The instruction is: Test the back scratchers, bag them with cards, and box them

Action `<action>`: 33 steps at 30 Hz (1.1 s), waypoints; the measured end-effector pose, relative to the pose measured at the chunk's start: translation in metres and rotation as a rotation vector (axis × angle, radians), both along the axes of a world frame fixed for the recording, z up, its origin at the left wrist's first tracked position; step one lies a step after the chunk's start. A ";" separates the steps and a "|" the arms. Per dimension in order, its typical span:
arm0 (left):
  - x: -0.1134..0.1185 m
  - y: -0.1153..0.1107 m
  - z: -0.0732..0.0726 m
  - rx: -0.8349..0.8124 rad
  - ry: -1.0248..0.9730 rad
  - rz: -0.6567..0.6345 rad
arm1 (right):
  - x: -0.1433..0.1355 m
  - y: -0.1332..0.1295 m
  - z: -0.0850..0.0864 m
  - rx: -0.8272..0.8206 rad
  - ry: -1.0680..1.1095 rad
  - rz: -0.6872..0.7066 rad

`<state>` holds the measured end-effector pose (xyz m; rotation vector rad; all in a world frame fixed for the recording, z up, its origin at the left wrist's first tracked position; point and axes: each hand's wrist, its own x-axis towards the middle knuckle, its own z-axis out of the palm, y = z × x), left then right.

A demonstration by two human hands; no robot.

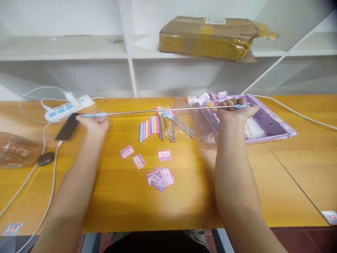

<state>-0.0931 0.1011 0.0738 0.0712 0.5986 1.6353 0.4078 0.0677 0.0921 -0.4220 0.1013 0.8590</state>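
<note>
Telescopic pointer rod [163, 110], thin and silver, is drawn out long and held level above the yellow table [118, 203], spanning between both hands; its light-blue handle [94, 114] sits in the left hand [94, 121], which is clenched around it, and its small blue hand-shaped tip [242, 105] pokes out past the right hand [234, 111], which is closed on the rod just behind that tip. Behind, on the white shelf [65, 45], a taped brown cardboard parcel [210, 37] lies flat; a purple tray [273, 123] rests on the table under and beyond the right hand; a white power strip [68, 107] and a dark phone [67, 128] lie near the left hand; pastel-handled rods [151, 128] lie side by side beneath the middle of the stretched pointer; small pink cards [160, 177] are scattered nearer the person.
</note>
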 end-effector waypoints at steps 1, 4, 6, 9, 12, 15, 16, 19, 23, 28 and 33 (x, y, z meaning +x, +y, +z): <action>0.004 -0.001 0.002 0.003 -0.006 0.041 | 0.001 -0.001 0.001 0.003 -0.006 0.007; 0.025 -0.008 0.010 -0.012 -0.017 0.096 | -0.001 0.000 0.004 0.016 -0.063 0.043; 0.046 -0.016 0.013 -0.023 -0.029 0.043 | -0.013 0.005 0.003 0.017 -0.145 0.074; 0.075 -0.028 0.011 -0.046 -0.057 0.015 | -0.050 0.013 0.000 0.006 -0.338 0.069; 0.096 -0.040 0.004 -0.054 -0.102 -0.002 | -0.106 0.013 -0.004 -0.058 -0.562 0.002; 0.108 -0.052 -0.001 -0.049 -0.150 -0.014 | -0.164 0.001 -0.006 -0.129 -0.605 0.008; 0.110 -0.055 -0.003 -0.050 -0.161 -0.014 | -0.180 -0.004 -0.007 -0.127 -0.603 0.035; 0.113 -0.064 -0.006 -0.060 -0.175 -0.012 | -0.211 -0.017 -0.006 -0.074 -0.571 0.122; 0.113 -0.072 -0.007 -0.045 -0.170 -0.004 | -0.214 -0.022 -0.005 -0.017 -0.543 0.184; 0.112 -0.072 -0.004 -0.016 -0.122 0.000 | -0.208 -0.020 -0.014 -0.005 -0.559 0.255; 0.110 -0.072 0.005 0.026 -0.023 0.044 | -0.210 -0.021 -0.026 0.030 -0.435 0.369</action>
